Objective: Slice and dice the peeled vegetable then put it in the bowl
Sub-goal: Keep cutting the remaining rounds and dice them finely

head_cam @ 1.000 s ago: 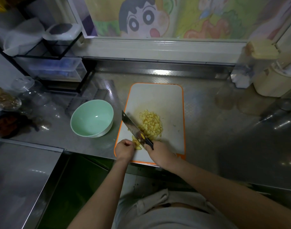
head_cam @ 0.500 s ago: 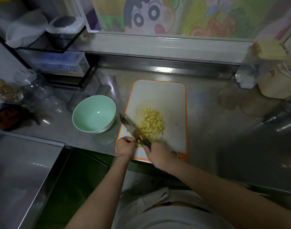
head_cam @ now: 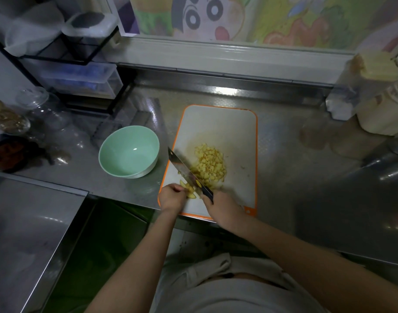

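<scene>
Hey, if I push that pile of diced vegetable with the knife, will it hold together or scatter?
The pile is small loose cubes, so it will probably spread rather than move as one. Their flat sides suggest sliding more than rolling. The cutting board looks smooth, so strays may skid.

On the steel surface [head_cam: 295,177] a black rack [head_cam: 58,59] with clear drawers [head_cam: 80,81] stands back left, glass jars [head_cam: 32,100] beside it, a cartoon picture [head_cam: 216,16] behind.

Counter [head_cam: 283,168] – shiny embossed steel; cutting board [head_cam: 234,132] – matt white plastic; bowl [head_cam: 125,152] glossy.
</scene>
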### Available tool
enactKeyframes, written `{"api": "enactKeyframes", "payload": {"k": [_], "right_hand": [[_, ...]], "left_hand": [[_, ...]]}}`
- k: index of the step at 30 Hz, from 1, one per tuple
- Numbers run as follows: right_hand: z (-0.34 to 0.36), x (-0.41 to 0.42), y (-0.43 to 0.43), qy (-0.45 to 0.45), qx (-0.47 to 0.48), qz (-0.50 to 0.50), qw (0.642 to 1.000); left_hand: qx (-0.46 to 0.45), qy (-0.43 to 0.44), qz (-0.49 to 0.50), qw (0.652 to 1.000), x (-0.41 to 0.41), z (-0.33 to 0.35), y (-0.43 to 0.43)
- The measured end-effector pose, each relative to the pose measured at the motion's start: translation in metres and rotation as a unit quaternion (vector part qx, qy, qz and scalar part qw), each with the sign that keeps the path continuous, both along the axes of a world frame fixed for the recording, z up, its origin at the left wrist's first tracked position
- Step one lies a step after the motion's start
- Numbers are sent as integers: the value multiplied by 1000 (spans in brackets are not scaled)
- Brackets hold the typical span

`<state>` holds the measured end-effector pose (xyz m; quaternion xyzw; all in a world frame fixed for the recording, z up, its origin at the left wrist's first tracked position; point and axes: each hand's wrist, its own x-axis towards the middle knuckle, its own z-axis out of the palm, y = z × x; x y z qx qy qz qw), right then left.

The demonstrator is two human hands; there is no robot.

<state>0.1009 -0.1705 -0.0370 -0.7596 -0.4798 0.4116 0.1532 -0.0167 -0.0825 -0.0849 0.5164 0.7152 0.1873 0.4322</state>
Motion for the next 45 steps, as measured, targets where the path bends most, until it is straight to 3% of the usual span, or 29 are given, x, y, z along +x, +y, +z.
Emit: {"api": "enactKeyframes", "payload": {"k": [28, 34, 45], "right_hand": [[7, -11, 6, 1, 2, -3, 1000], [-3, -14, -1, -34, 14, 11, 999], [-11, 2, 2, 44, 18, -22, 999]], "left_hand": [[-12, 38, -32, 999, 0, 4, 3], [4, 37, -31, 999, -1, 3, 1], [67, -35, -42, 996, -7, -9, -5]]}}
